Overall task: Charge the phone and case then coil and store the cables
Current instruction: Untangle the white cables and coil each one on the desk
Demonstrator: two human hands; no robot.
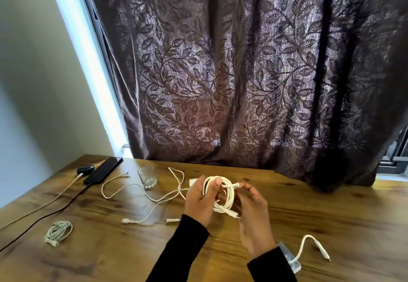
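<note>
Cable loops make a white coil (220, 193) held up between both hands, a little above the desk (331, 220) near its middle. The left hand (199, 200) holds the coil from the left side; its fingers (217, 181) are closed over the top of the loops, with the thumb pressing from the front. The right hand (251, 211) is on the other side, and its fingertips pinch the free end with the plug (236, 185), which points to the right, away from the coil. I judge that the coming move is to pass this end around or through the loops, so what matters is that the plug lies at the upper right edge of the ring, and the right hand is the nearer one to it. The ring stands nearly upright, facing the camera.

Around it, a loose white cable (154, 202) lies uncoiled on the desk to the left, beside a small glass (147, 178). A finished bundle (58, 233) rests at the near left. At the far left corner the phone (103, 169) and the dark case (85, 169) lie side by side, each with a cable going in. A short cable (309, 245) lies at the near right.

The back of the coil is hidden by the fingers, and a clear object at the right wrist is hard to identify.
</note>
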